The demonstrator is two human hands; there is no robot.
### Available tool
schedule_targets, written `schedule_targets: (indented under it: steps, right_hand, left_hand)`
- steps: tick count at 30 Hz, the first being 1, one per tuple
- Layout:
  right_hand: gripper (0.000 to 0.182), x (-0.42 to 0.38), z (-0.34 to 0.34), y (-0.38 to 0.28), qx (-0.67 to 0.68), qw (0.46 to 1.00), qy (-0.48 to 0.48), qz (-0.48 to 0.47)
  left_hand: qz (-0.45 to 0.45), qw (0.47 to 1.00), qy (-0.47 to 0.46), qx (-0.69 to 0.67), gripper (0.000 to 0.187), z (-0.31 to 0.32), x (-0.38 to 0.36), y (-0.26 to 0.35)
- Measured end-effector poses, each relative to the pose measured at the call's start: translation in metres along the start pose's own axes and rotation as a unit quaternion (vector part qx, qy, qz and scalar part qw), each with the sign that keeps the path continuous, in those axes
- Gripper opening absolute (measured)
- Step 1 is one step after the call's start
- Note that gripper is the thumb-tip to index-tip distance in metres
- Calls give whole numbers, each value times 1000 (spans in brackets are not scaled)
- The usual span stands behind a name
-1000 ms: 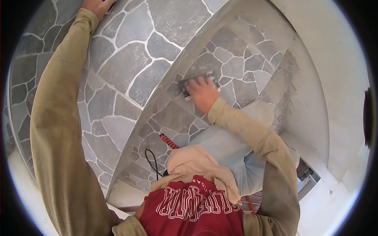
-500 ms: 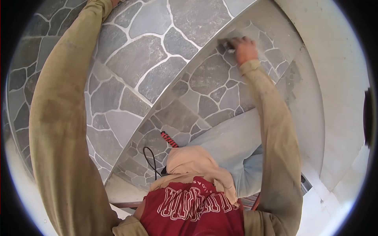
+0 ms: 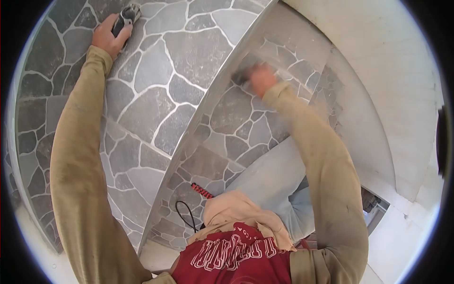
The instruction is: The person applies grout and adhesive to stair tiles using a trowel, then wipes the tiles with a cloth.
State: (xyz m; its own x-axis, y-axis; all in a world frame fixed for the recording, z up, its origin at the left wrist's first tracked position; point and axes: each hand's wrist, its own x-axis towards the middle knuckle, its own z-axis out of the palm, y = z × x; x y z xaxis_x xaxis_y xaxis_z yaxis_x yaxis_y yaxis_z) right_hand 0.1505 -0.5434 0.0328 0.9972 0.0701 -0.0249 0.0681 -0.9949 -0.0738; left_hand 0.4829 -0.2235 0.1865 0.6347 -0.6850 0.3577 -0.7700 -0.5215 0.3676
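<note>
My left hand [image 3: 108,38] is at the upper left, its fingers wrapped round a dark hand-sized object with a pale, worn-looking end [image 3: 128,18]. That hand rests close over the stone-patterned upper step [image 3: 146,111]. Lower down and to the right, my right hand [image 3: 263,79], smeared by motion, is closed on a dark grey pad-like thing [image 3: 242,75]. It is pressed close to the stone-patterned lower step [image 3: 231,111], near the pale edge strip between the two levels. Blur hides what kind of pad it is.
A curved pale wall [image 3: 378,61] bounds the right side. The raised edge strip [image 3: 189,123] runs diagonally between the levels. Near my lap lie a red-and-black braided handle [image 3: 202,190] and a black cord loop [image 3: 185,213]. My bent leg [image 3: 269,170] covers part of the lower step.
My left hand has come into view with the dark object in it. My right hand has moved left and nearer with its pad. The view has shifted slightly.
</note>
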Motion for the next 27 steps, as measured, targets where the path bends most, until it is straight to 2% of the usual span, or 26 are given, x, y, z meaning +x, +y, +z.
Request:
schedule_targets:
  steps: [1, 4, 5, 6, 8, 9, 10, 11, 12, 14, 15, 16, 18, 20, 21, 23, 26, 27]
  right_hand:
    - [21, -11, 12, -20, 14, 997, 6, -74]
    - [20, -21, 10, -41, 0, 993, 37, -112]
    - [19, -5, 31, -3, -5, 994, 104, -19]
    - [22, 20, 4, 26, -48, 989, -28, 135]
    - [24, 32, -20, 78, -37, 966, 10, 255]
    - [24, 35, -31, 75, -34, 967, 10, 252]
    - [23, 32, -41, 72, -29, 971, 61, 231]
    - [23, 23, -46, 67, -24, 972, 107, 210]
    - [23, 9, -49, 53, -22, 972, 100, 210]
    - [25, -20, -51, 1, 128, 936, 247, 216]
    - [28, -38, -46, -28, 228, 913, 178, 287]
    - [32, -59, -39, -58, 321, 872, 102, 354]
    - [37, -102, 14, -127, 420, 786, 105, 441]
    - [40, -109, 56, -194, 528, 681, 195, 469]
    - [40, -96, 60, -210, 534, 673, 191, 475]
    - [40, -63, 63, -219, 437, 731, 177, 494]
    - [38, -43, 51, -223, 445, 731, 94, 508]
    - [35, -55, 49, -237, 404, 741, 180, 506]
  left_hand:
    - [12, 1000, 21, -6, 44, 1, 0, 2]
    - [30, 998, 46, 4, 42, 0, 2, 6]
    - [24, 999, 35, -19, 43, 0, 4, 4]
    - [13, 999, 27, -43, 43, 2, 2, 3]
    - [17, 998, 57, -3, 43, 5, -3, 4]
    - [29, 995, 84, 36, 43, 4, -2, 3]
    - [31, 996, 81, 35, 43, 2, 3, 1]
    - [5, 999, 33, 3, 46, 1, 5, -3]
    - [-24, 999, -14, -27, 49, 2, 4, -6]
    - [-30, 1000, 4, -6, 49, 6, 6, -10]
    - [-25, 999, 22, 14, 48, 4, 2, -9]
    - [-34, 999, 13, 27, 48, -2, -3, 5]
    - [-66, 997, 18, 33, 39, -10, -3, 37]
    - [-58, 998, 15, 24, 39, -11, 0, 28]
    - [-50, 999, 13, 5, 39, -8, 0, 26]
    - [-39, 999, 12, 20, 39, -7, 1, 32]
    - [-2, 998, 25, 59, 39, -4, -5, 30]
    - [14, 999, 35, 38, 39, -3, -4, 29]
